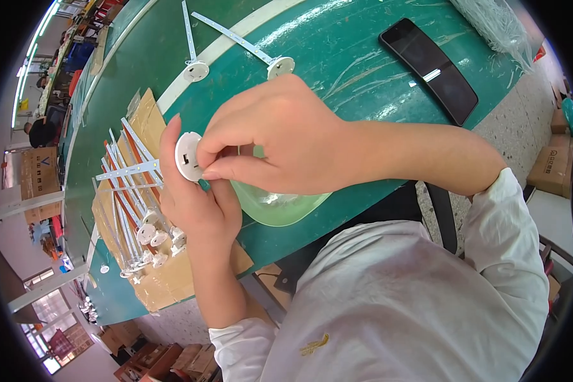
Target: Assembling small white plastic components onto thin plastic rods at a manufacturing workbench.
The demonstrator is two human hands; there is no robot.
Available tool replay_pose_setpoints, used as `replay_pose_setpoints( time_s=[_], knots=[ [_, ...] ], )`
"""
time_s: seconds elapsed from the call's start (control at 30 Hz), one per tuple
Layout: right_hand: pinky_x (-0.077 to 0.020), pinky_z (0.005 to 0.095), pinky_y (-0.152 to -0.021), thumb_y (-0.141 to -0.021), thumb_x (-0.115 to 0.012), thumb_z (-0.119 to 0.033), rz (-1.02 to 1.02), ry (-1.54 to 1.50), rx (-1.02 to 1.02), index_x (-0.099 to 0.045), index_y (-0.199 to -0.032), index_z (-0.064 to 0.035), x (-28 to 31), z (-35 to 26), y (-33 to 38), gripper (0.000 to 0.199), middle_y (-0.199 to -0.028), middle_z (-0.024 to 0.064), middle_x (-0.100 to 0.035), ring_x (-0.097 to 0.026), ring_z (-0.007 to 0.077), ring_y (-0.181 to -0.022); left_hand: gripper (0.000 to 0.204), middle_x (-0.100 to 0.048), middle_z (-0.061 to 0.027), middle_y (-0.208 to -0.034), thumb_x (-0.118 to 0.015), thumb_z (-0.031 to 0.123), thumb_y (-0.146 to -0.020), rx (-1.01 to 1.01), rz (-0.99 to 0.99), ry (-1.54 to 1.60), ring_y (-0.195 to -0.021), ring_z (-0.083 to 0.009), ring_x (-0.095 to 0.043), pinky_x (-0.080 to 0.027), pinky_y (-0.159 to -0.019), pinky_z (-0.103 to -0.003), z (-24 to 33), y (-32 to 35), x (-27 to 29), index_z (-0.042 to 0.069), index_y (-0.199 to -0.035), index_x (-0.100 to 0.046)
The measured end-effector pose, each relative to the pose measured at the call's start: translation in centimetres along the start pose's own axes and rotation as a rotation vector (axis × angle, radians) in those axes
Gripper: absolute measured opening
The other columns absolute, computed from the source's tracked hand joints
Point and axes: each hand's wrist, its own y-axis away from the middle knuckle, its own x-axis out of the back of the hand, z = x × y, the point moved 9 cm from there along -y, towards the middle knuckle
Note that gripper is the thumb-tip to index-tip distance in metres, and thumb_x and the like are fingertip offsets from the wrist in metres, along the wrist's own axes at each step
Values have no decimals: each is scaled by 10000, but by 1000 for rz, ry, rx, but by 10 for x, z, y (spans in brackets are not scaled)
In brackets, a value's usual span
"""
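My left hand is closed around a white round cap with a small dark slot in its face. An LED strip runs out leftward from behind the fingers of that hand; whether it joins the cap is hidden. My right hand pinches at the cap's right edge with thumb and forefinger. Anything small between those fingertips cannot be made out. Below the right hand, partly covered by it, is a light green dish.
Several LED strips with white round ends lie piled on brown cardboard at left. Two more LED strips lie farther off. A black phone and a clear plastic bundle rest at right on the green table.
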Motion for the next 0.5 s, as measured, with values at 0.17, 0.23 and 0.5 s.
replay_pose_setpoints(
  time_s=[0.17,0.23,0.5],
  knots=[
    [-514,294,-572,-838,-742,-92,-2,-5,91,-725,-878,-77,0,-8,-2,46,-811,50,-706,-670,198,-652,480,-710,-134,-994,-623,74,-951,46,-3,133,-853,-221,-719,-546,-757,-306,-3,0,3,-33,-1396,-478],
    [-513,289,-561,-830,-737,-82,29,-30,185,-721,-872,-84,2,-12,-2,45,-804,49,-700,-657,202,-632,480,-714,-132,-988,-623,73,-954,79,-7,208,-862,-210,-719,-546,-762,-299,-5,2,1,-35,-1397,-475],
    [-503,299,-510,-782,-737,-62,191,105,161,-691,-846,-80,-1,-14,8,80,-782,52,-687,-653,216,-615,496,-714,-123,-970,-632,37,-928,125,22,276,-862,-185,-713,-534,-761,-275,-7,7,-4,-59,-1391,-482]
  ],
)
